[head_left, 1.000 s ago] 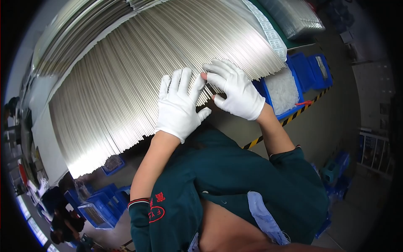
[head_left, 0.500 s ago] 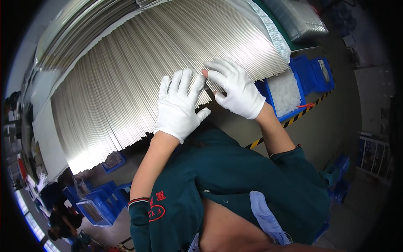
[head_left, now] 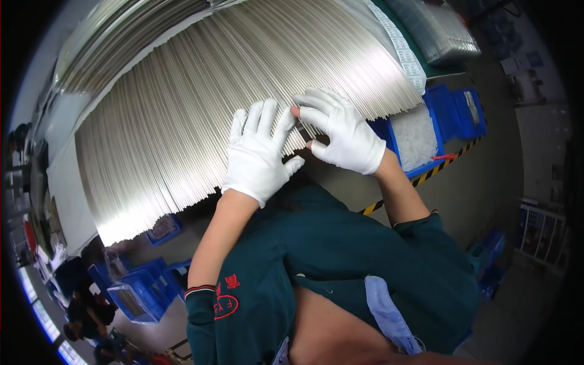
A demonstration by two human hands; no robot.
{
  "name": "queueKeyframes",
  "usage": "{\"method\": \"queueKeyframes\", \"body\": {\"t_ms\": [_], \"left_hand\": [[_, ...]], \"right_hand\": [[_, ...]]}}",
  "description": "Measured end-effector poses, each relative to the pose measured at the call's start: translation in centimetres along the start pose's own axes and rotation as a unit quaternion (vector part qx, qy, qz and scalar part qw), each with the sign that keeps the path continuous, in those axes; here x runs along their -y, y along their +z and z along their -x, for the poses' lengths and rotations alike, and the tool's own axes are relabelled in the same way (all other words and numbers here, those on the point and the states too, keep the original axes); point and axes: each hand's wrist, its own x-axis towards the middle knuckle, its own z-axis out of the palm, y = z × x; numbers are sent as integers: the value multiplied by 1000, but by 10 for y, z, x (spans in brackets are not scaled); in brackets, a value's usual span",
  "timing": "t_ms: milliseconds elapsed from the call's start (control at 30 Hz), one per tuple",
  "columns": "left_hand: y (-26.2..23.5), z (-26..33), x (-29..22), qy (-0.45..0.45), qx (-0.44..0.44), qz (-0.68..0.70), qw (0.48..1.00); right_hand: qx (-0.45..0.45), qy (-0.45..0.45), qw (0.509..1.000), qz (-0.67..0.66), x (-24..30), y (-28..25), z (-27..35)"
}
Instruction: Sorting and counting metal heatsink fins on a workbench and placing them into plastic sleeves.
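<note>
My left hand [head_left: 257, 155] lies on the metal rods [head_left: 164, 134], fingers spread; my right hand [head_left: 347, 134] curves beside it, thumb and bare-tipped forefinger apart.

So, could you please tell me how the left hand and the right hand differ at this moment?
Pose: the left hand has its fingers spread, while the right hand bends its fingers more.
Direction: the left hand's fingers point mostly forward; the right hand's slant leftward.
Covering: the left hand shows no bare fingertips; the right hand shows two.
Both wear white gloves and are at the metal rods.
</note>
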Motion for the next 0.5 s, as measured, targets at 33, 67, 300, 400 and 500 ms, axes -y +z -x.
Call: {"method": "queueKeyframes", "body": {"t_ms": [33,67,300,400,500], "left_hand": [[-1,0,0,1,4,-3,1000],[-2,1,0,2,9,-7,1000],[-1,2,1,1,-2,-5,1000],[-5,1,2,1,5,2,1000],[-5,1,1,-4,9,-8,1000]], "right_hand": [[8,-7,1000,-22,1,0,-1],[9,-8,1000,-22,2,2,-1],[30,9,999,7,1,3,-1],[21,0,1000,-13,4,5,-3],[16,-17,999,-25,5,8,-5]]}}
